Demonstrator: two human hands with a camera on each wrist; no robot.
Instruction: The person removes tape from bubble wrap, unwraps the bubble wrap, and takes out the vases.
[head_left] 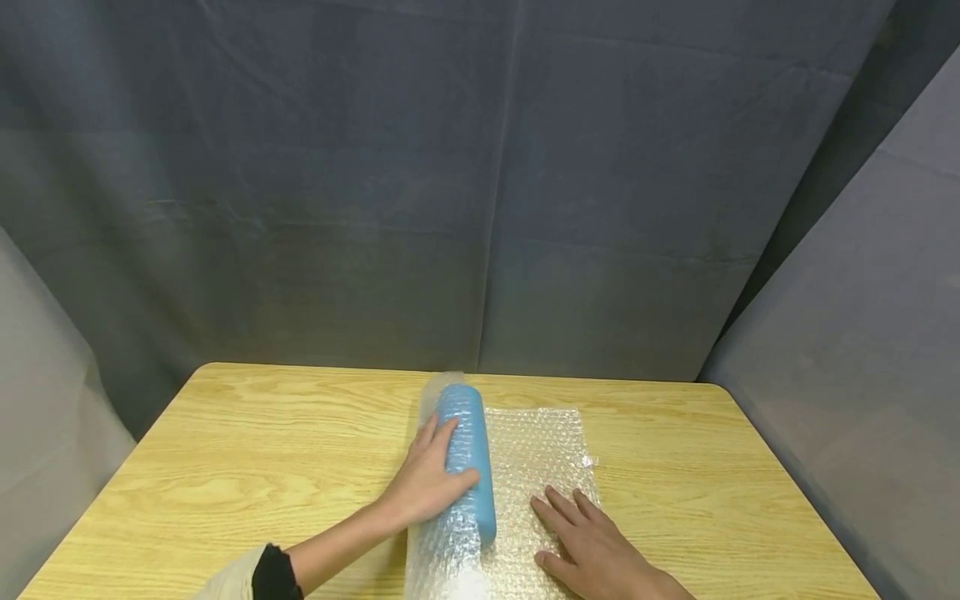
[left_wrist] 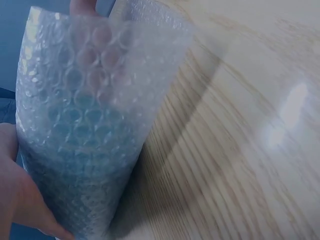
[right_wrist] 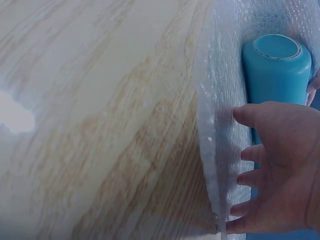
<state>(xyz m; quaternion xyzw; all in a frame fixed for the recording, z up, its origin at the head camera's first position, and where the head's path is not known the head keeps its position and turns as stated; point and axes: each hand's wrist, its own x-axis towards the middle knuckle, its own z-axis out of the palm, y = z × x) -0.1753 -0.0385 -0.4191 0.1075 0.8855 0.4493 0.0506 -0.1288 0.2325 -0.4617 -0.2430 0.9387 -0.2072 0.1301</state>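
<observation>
A tall, blue, rounded vessel [head_left: 483,492] lies on its side on a sheet of bubble wrap [head_left: 528,446]. Its base, with a pale worn ring, faces the near edge in the right wrist view. The left flap of the wrap is folded up over part of it. My left hand [head_left: 431,483] grips the vessel from above through this flap, thumb on its right side. To the right, my right hand [head_left: 588,546] rests with spread fingers on the flat part of the sheet. In the left wrist view the flap [left_wrist: 95,115] covers some of the left fingers.
The wood-grain table [head_left: 285,450] extends to both sides of the sheet. A dark grey curtain [head_left: 360,208] hangs behind its far edge, with lighter cloth [head_left: 862,333] on the right and pale cloth [head_left: 45,367] on the left.
</observation>
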